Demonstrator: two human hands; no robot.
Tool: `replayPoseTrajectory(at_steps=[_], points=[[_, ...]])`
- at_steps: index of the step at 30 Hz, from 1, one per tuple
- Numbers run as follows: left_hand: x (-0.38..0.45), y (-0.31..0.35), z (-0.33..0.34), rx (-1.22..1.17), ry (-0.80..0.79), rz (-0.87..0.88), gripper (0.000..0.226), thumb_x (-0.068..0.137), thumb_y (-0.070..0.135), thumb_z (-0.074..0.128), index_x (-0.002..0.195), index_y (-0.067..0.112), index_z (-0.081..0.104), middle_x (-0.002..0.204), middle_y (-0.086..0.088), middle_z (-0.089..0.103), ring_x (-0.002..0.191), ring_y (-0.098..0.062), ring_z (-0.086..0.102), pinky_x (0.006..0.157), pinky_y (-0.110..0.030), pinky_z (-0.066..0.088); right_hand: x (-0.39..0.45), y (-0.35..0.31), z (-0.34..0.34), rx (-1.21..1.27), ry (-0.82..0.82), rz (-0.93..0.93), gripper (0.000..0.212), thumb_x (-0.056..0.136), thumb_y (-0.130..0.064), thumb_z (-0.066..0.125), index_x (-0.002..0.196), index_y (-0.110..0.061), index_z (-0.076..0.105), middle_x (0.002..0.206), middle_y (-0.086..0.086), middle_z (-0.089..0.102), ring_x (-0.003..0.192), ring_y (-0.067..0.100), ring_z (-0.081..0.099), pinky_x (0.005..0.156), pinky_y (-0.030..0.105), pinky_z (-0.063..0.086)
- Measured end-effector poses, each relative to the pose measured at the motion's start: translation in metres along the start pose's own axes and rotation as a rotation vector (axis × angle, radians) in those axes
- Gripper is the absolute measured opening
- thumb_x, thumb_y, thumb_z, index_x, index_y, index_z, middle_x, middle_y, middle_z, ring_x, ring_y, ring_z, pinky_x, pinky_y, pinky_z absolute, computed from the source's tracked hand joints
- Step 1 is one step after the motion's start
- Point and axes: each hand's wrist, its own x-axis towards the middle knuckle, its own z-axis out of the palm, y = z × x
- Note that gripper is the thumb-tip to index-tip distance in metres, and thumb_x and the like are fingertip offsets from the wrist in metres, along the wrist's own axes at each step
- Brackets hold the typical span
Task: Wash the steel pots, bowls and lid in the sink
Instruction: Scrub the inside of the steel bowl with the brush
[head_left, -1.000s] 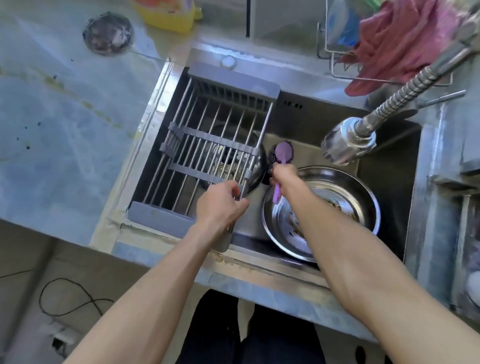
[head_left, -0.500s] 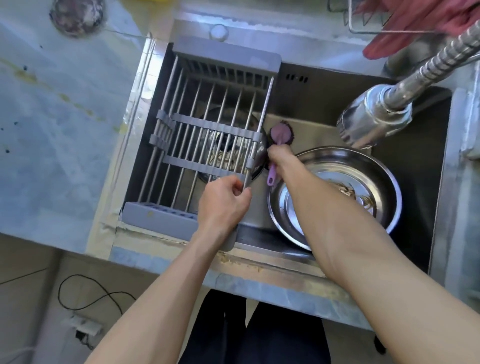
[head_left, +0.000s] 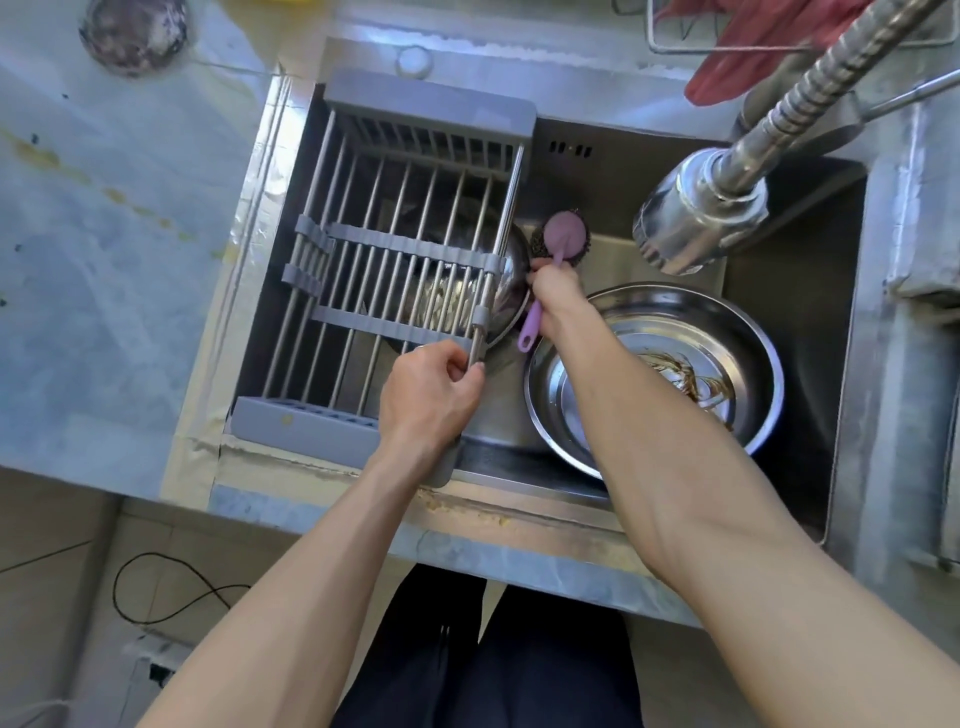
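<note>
Marble-look counter (head_left: 104, 270) wraps around a steel sink (head_left: 795, 312), and a sliding drain rack (head_left: 405, 270) covers the sink's left half, so one steel pot (head_left: 506, 291) is mostly tucked under its bars. My guess is that's why the left hand (head_left: 431, 389) has its fingers curled round the rack's right rail: shove it aside to reach the pot. The big steel bowl (head_left: 660, 379) sits open on the right, scraps inside, just below the faucet head (head_left: 696, 218). Right hand (head_left: 556, 291) is closed on the pink scrub brush (head_left: 558, 249), scourer end pointing away, ready to scrub.
</note>
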Motion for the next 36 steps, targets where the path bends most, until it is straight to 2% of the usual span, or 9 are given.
replayPoseTrajectory(at_steps=[3, 6, 12, 17, 20, 24, 29, 32, 36], points=[[-0.002, 0.001, 0.000, 0.004, 0.003, 0.005, 0.020, 0.093, 0.032, 0.069, 0.081, 0.016, 0.069, 0.072, 0.008, 0.065, 0.074, -0.021, 0.065, 0.073, -0.041, 0.058, -0.001, -0.001, -0.020, 0.026, 0.063, 0.002, 0.021, 0.087, 0.005, 0.049, 0.086, -0.014, 0.058, 0.097, 0.015, 0.062, 0.097, 0.033, 0.063, 0.097, 0.050, 0.051], [-0.002, 0.001, -0.001, 0.019, 0.008, 0.009, 0.021, 0.093, 0.033, 0.069, 0.080, 0.017, 0.068, 0.073, 0.006, 0.066, 0.073, -0.020, 0.066, 0.072, -0.040, 0.059, -0.010, -0.005, -0.047, -0.008, 0.109, 0.007, 0.022, 0.086, 0.002, 0.049, 0.082, -0.018, 0.058, 0.089, 0.010, 0.063, 0.097, 0.032, 0.064, 0.092, 0.049, 0.054], [-0.006, 0.007, -0.003, 0.036, -0.004, 0.013, 0.024, 0.095, 0.033, 0.066, 0.079, 0.015, 0.068, 0.070, 0.005, 0.066, 0.070, -0.018, 0.065, 0.070, -0.040, 0.059, -0.057, -0.004, -0.085, 0.052, 0.089, 0.051, 0.032, 0.085, 0.006, 0.042, 0.087, -0.023, 0.056, 0.094, 0.010, 0.061, 0.100, 0.032, 0.064, 0.091, 0.053, 0.054], [-0.011, 0.010, -0.005, 0.045, 0.012, 0.024, 0.026, 0.095, 0.032, 0.065, 0.072, 0.019, 0.063, 0.066, 0.007, 0.063, 0.063, -0.014, 0.059, 0.058, -0.030, 0.045, -0.101, 0.002, -0.083, 0.077, 0.155, 0.054, 0.029, 0.089, 0.002, 0.039, 0.098, -0.020, 0.056, 0.106, 0.011, 0.064, 0.094, 0.025, 0.065, 0.086, 0.040, 0.055], [-0.012, 0.015, -0.011, 0.054, 0.036, 0.047, 0.031, 0.095, 0.030, 0.063, 0.066, 0.022, 0.056, 0.062, 0.007, 0.059, 0.059, -0.012, 0.053, 0.054, -0.027, 0.036, -0.114, 0.008, -0.092, 0.083, 0.229, 0.061, 0.031, 0.093, 0.000, 0.039, 0.114, -0.014, 0.056, 0.113, 0.009, 0.062, 0.082, 0.017, 0.061, 0.068, 0.030, 0.050], [-0.013, 0.021, -0.018, 0.096, 0.048, 0.080, 0.028, 0.096, 0.029, 0.063, 0.071, 0.020, 0.058, 0.064, 0.006, 0.058, 0.060, -0.010, 0.052, 0.055, -0.028, 0.041, -0.125, 0.016, -0.121, 0.112, 0.286, 0.068, 0.044, 0.094, 0.001, 0.038, 0.134, -0.013, 0.052, 0.120, 0.008, 0.060, 0.075, 0.009, 0.057, 0.051, 0.016, 0.042], [-0.013, 0.017, -0.010, 0.096, 0.017, 0.011, 0.025, 0.097, 0.032, 0.063, 0.076, 0.018, 0.061, 0.069, 0.001, 0.063, 0.065, -0.017, 0.059, 0.059, -0.031, 0.047, -0.147, 0.011, -0.154, 0.132, 0.325, 0.041, 0.050, 0.099, -0.006, 0.040, 0.149, -0.013, 0.040, 0.134, 0.009, 0.057, 0.089, 0.018, 0.058, 0.071, 0.017, 0.040], [-0.017, 0.017, -0.007, 0.093, -0.023, -0.033, 0.025, 0.097, 0.036, 0.062, 0.078, 0.019, 0.060, 0.074, -0.002, 0.066, 0.070, -0.022, 0.061, 0.067, -0.034, 0.050, -0.162, 0.003, -0.167, 0.179, 0.350, 0.049, 0.048, 0.100, -0.009, 0.043, 0.148, -0.008, 0.040, 0.135, 0.015, 0.056, 0.116, 0.027, 0.057, 0.085, 0.027, 0.040], [-0.022, 0.034, -0.013, 0.017, -0.003, -0.050, 0.015, 0.101, 0.035, 0.058, 0.097, 0.020, 0.057, 0.093, 0.001, 0.065, 0.085, -0.020, 0.063, 0.077, -0.036, 0.052, -0.174, -0.007, -0.181, 0.214, 0.347, 0.048, 0.041, 0.100, -0.011, 0.044, 0.140, -0.004, 0.047, 0.113, 0.012, 0.060, 0.106, 0.021, 0.054, 0.086, 0.026, 0.037]])
